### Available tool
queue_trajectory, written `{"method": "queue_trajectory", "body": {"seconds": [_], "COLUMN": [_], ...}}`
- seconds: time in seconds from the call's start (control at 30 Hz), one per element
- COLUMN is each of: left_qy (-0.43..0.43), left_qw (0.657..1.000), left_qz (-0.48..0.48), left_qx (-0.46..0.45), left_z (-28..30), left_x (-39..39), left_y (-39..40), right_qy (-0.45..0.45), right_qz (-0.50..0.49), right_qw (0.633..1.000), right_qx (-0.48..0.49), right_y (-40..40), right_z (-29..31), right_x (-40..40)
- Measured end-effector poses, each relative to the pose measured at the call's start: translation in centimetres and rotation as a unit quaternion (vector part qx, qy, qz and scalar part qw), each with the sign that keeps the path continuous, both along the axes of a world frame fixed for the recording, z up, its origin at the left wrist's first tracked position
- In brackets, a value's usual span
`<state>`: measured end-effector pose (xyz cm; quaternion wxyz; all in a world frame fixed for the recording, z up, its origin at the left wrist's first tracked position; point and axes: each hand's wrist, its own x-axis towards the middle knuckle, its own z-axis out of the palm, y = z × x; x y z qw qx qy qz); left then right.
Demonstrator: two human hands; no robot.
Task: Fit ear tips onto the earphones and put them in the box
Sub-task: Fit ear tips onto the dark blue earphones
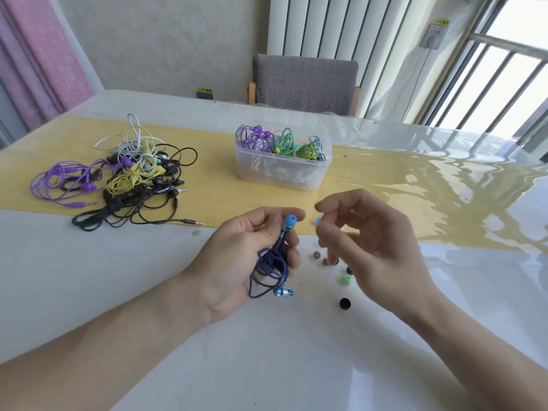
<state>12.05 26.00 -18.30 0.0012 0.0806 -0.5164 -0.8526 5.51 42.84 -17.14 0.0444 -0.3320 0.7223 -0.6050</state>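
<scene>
Head cam: left hand [237,262] grips bundled purple-corded earphones [271,262], blue ear tip [290,221] fitted on upper bud, other bud [284,292] bare. Right hand [370,241] fingers loosely curled, empty, w/ loose ear tips [344,304] below. Clear plastic box [281,167] beyond, holding coiled earphones.

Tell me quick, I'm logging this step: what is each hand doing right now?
Left hand: grips the bundled earphones, one bud already tipped blue.
Right hand: a blue ear tip at its fingertips; grip cannot be told.
</scene>
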Motion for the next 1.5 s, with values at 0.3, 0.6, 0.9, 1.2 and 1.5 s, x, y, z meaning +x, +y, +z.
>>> {"method": "queue_trajectory", "body": {"seconds": [0.3,0.6,0.9,1.2,1.5], "left_qy": [-0.057,-0.047,0.033,0.025,0.012], "left_qw": [0.981,0.990,0.996,0.990,0.989], "left_qz": [0.009,0.052,-0.025,-0.109,-0.090], "left_qx": [0.184,0.122,-0.075,-0.089,-0.117], "left_z": [1.3,1.2,0.8,0.5,0.2], "left_x": [-0.1,-0.4,0.3,0.4,0.3], "left_y": [-0.6,-0.5,-0.7,-1.0,-1.2], "right_qy": [-0.033,-0.108,-0.103,-0.099,0.071], "right_qz": [0.038,0.030,0.043,0.064,0.024], "right_qw": [0.985,0.993,0.994,0.993,0.994], "right_qx": [0.167,0.033,0.006,0.029,0.080], "right_y": [-0.8,-0.9,0.1,0.8,0.7], "right_z": [-0.1,0.3,1.5,1.0,0.7], "right_x": [1.4,1.0,0.1,-0.6,-0.2]}}
